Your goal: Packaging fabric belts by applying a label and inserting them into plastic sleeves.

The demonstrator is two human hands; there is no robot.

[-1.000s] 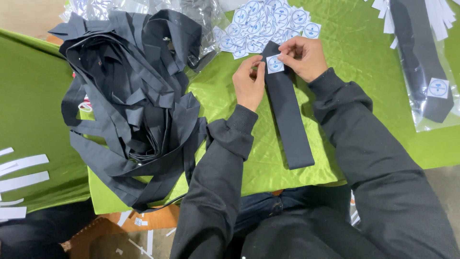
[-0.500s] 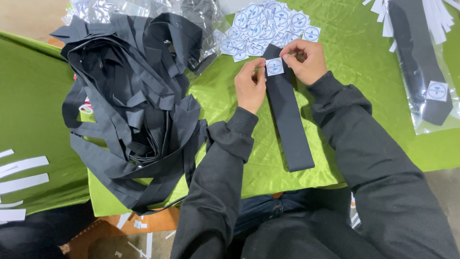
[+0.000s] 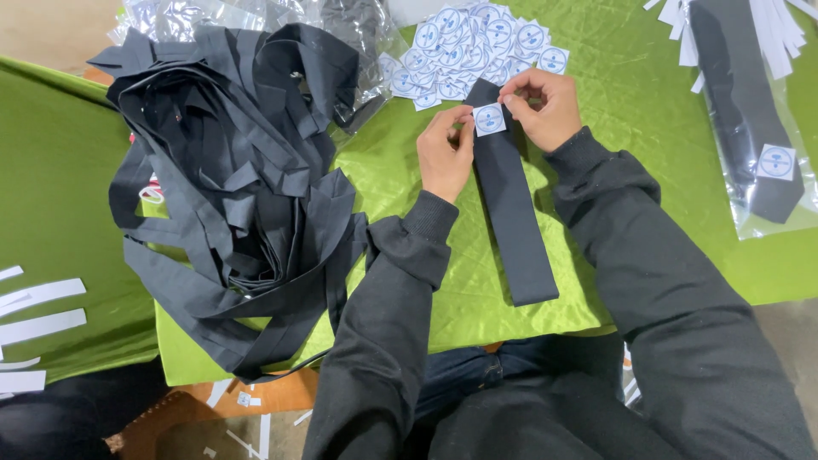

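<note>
Green satin cloth point(image 3: 648, 111) covers the table. Both hands, left hand point(image 3: 443, 153) and right hand point(image 3: 541, 106), pinch 1 square sticker point(image 3: 489, 119) over the folded black tie point(image 3: 511, 204), whose long axis runs toward the person.

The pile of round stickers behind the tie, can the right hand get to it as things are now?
Probably yes: the sticker pile lies just beyond the right hand, nothing between, though its fingers pinch a sticker.

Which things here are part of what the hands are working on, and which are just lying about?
In use:
left hand
right hand
square sticker, pinched by both
folded black tie under it

Lying about:
pile of stickers
heap of black ties
bagged tie
white paper strips
</note>
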